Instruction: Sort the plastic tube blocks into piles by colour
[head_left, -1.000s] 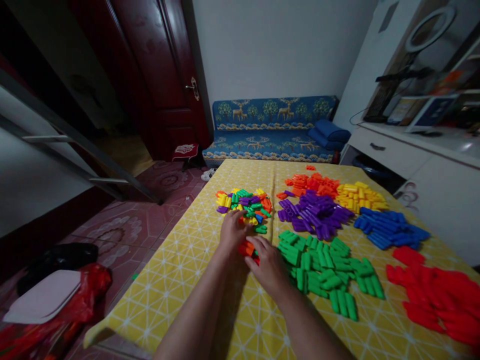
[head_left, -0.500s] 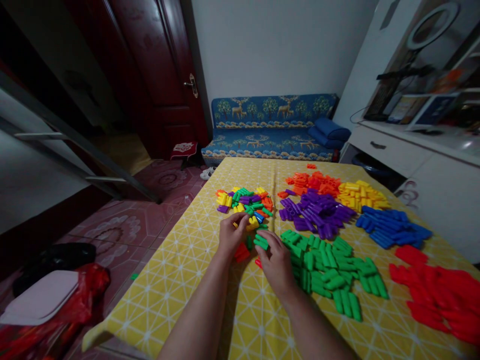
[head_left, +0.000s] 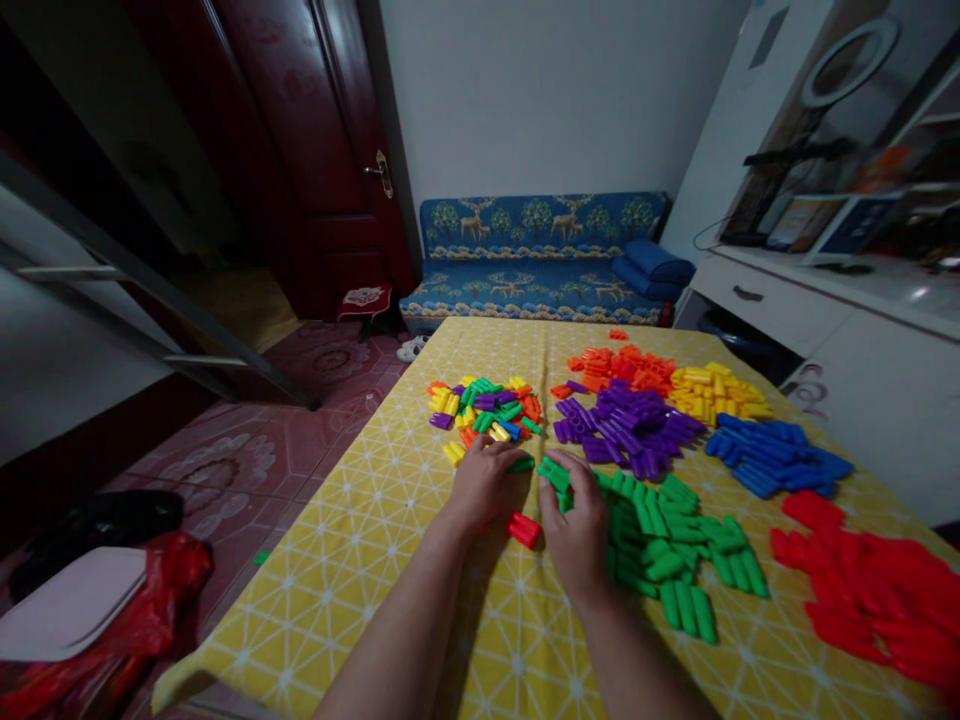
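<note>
My left hand (head_left: 482, 484) is at the near edge of a mixed heap of colourful plastic building blocks (head_left: 487, 400). Its fingertips are closed on a small green block (head_left: 523, 464); the thumb is largely hidden. In my right hand (head_left: 577, 525), a ribbed green block (head_left: 553, 474) is pinched between thumb and fingers, at the left edge of the green pile (head_left: 660, 535). Between the two wrists a red block (head_left: 524, 530) lies on the cloth, and some more red shows beside my left hand.
Sorted piles of orange (head_left: 626, 368), purple (head_left: 637, 425), yellow (head_left: 718, 393), blue (head_left: 776, 453) and red blocks (head_left: 877, 585) spread over the right of the yellow tablecloth (head_left: 360, 560). A blue sofa (head_left: 525, 280) stands behind the table, a white cabinet (head_left: 847, 370) to the right.
My right hand has moved right to the green pile, still with its green block. My left hand has shifted slightly right and down, from beside a yellow block to a green one.
</note>
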